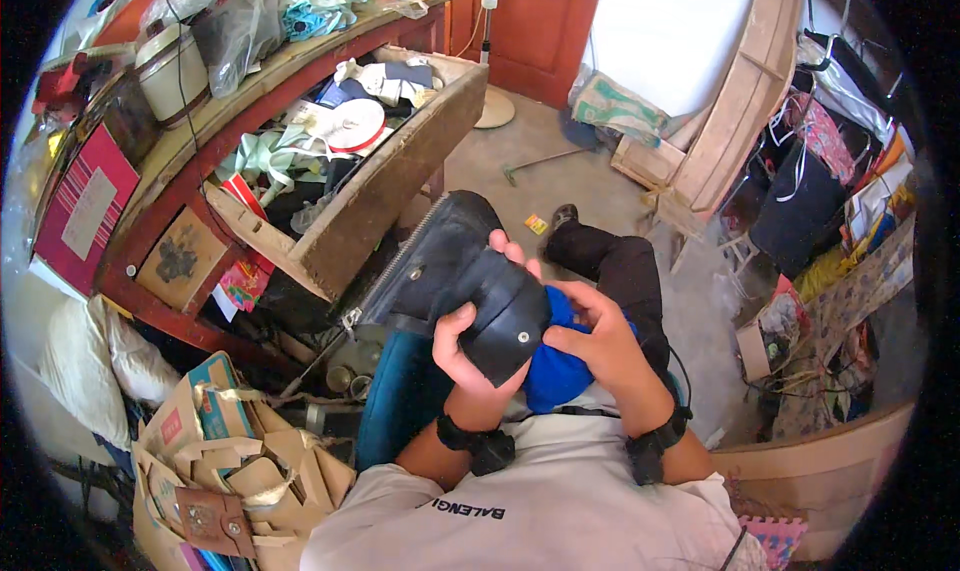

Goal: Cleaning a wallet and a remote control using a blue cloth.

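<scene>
My left hand [468, 359] is closed round an unfolded black leather wallet [492, 306], thumb on its near side and fingertips showing over the far edge. A metal snap sits on the flap near me, and a zipper runs along the wallet's left edge. My right hand [612, 349] pinches a bunched blue cloth [556, 376] between thumb and fingers, right against the wallet's right side. Part of the cloth hangs down toward my lap. Both wrists wear black bands.
An open wooden drawer [400, 176] full of cloths and a round white-and-red item juts from the red desk [190, 176] at left. Torn cardboard boxes [235, 451] lie at lower left. A wooden frame [735, 96] and a heap of bags [800, 206] stand at right.
</scene>
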{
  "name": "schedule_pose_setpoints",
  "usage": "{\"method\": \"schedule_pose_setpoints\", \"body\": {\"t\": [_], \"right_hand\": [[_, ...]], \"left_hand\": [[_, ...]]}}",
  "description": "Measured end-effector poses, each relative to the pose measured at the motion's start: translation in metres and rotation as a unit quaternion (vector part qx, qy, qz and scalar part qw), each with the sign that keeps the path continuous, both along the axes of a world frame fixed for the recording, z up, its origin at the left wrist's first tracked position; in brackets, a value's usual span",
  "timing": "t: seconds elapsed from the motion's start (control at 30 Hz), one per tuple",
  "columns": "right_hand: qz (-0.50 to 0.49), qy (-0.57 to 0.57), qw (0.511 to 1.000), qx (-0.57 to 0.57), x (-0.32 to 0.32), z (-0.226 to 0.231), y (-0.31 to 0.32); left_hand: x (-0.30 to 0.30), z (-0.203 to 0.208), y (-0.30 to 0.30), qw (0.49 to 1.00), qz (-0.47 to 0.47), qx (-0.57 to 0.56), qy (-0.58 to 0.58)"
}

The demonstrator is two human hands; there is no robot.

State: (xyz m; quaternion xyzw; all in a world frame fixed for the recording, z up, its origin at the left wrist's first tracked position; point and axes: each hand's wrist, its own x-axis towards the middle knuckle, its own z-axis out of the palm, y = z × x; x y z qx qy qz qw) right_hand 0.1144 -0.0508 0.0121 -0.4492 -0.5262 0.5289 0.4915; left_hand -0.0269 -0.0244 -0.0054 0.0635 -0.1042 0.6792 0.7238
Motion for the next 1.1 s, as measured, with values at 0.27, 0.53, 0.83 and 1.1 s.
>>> {"method": "schedule_pose_setpoints", "body": {"t": [0.27,0.53,0.83,1.1], "right_hand": [[-0.008,0.007,1.000,-0.029,0.008,-0.002,-0.001],[0.018,0.012,0.998,-0.064,0.009,0.003,-0.004],[-0.100,0.101,0.990,0.005,0.012,0.013,-0.001],[-0.107,-0.080,0.974,0.181,0.006,0.020,-0.007]], "left_hand": [[-0.004,0.003,0.002,0.997,-0.046,0.057,0.027],[-0.008,-0.002,0.006,0.994,-0.066,0.088,0.004],[-0.014,-0.003,0.011,0.987,-0.121,0.078,-0.076],[-0.011,-0.003,0.009,0.990,-0.096,0.097,0.047]]}}
